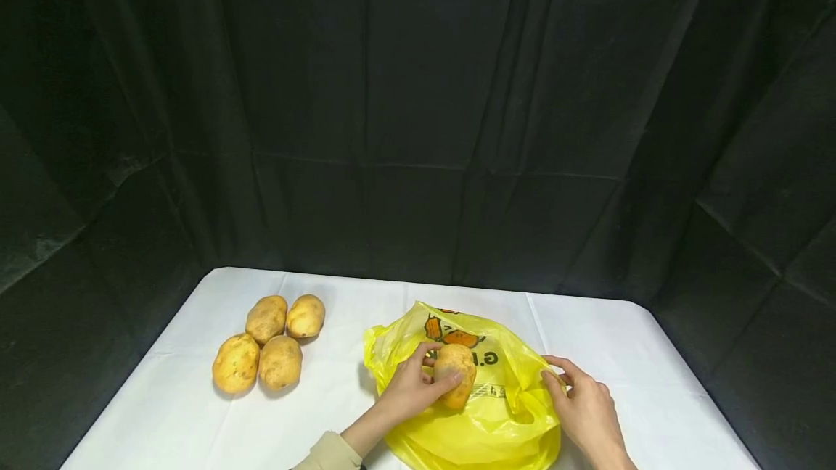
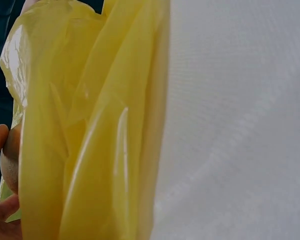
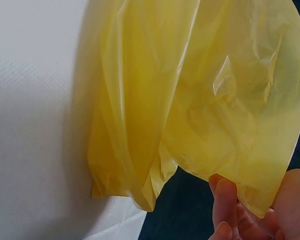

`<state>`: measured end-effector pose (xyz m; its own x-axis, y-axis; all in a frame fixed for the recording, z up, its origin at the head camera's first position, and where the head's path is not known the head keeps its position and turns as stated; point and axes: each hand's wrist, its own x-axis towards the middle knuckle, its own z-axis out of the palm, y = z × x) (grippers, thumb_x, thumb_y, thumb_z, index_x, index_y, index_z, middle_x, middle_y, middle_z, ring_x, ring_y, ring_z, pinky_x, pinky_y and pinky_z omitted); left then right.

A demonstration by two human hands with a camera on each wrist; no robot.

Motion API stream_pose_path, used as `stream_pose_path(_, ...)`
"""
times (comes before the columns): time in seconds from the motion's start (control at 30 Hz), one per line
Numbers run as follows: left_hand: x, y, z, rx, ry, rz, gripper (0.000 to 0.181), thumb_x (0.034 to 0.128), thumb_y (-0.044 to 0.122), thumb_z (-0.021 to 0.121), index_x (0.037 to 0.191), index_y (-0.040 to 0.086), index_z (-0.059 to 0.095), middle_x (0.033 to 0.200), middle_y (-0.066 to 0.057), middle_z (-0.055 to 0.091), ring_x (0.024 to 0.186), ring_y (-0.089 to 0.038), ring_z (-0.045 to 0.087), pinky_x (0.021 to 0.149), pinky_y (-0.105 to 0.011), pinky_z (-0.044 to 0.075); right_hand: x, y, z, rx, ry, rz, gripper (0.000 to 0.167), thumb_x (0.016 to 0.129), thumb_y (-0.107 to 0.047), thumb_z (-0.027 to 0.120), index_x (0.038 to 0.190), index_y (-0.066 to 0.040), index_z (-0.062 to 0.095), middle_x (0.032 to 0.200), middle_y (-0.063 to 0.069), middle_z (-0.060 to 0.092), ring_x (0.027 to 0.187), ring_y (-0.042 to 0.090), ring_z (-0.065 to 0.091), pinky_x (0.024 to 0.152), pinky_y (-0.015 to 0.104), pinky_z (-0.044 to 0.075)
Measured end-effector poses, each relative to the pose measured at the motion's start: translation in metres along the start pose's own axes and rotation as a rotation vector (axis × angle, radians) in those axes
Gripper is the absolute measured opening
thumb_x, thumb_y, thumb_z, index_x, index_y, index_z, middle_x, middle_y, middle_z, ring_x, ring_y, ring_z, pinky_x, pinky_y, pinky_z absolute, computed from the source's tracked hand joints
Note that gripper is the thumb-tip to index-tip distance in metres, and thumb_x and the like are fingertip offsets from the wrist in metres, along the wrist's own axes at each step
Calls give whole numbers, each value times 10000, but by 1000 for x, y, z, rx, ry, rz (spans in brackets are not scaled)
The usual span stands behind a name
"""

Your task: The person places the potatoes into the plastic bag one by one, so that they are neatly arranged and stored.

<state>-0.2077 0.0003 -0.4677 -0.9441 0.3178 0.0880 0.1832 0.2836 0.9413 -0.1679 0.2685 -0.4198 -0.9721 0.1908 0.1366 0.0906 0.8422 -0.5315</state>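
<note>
My left hand (image 1: pixel 418 385) holds a potato (image 1: pixel 455 376) between thumb and fingers, at the mouth of a yellow plastic bag (image 1: pixel 483 441). In the left wrist view, the bag's side covers most of that potato (image 2: pixel 10 170), and only parts of the fingers show. On the other side, my right hand (image 1: pixel 585 408) pinches the bag's right edge. The right wrist view shows its fingers (image 3: pixel 224 200) at a corner of the bag (image 3: pixel 205 125). Whether anything lies deeper inside the bag cannot be seen.
Several potatoes (image 1: pixel 281 363) sit in a close group on the left part of the white-covered table (image 1: pixel 163 397). Black cloth (image 1: pixel 418 129) hangs behind the table and along both sides. Dark orange and black print marks the bag.
</note>
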Motion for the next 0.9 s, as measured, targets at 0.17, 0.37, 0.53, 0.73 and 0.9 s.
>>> stream_pose_path(0.17,3,-3,5,-7,-15,-21,612,878,424,719,1351,119,479,1104,-89,605,874,-183,623,731,-356,528,-2,1,2,8,11,-14,305,941,-173,653,1224,-60,657,911,130,693,605,174,485,551,312,394)
stream_pose_path(0.37,8,-6,10,1,-9,-29,638,875,444,716,1362,108,477,1083,-66,590,861,-164,602,711,-341,514,-2,1,3,-2,23,-30,290,934,-177,663,1205,-73,670,916,134,699,628,173,502,574,321,407)
stream_pose_path(0.53,12,-9,12,-1,-4,-40,642,878,448,712,1361,98,475,1085,-74,587,867,-166,601,720,-348,515,-2,1,6,13,22,-29,283,931,-162,665,1203,-86,674,873,95,688,595,168,473,540,301,378)
stream_pose_path(0.73,15,-12,15,-4,6,-32,643,879,439,714,1365,95,472,1109,-91,596,867,-162,600,712,-341,515,-2,3,8,16,30,-34,282,927,-166,671,1198,-87,677,860,83,677,590,164,465,538,302,371)
stream_pose_path(0.9,19,-10,16,-27,17,-17,633,881,412,720,1368,95,468,1123,-109,612,861,-175,611,707,-341,524,-2,4,9,21,27,-17,290,926,-167,672,1204,-83,673,860,80,675,598,170,465,542,307,373)
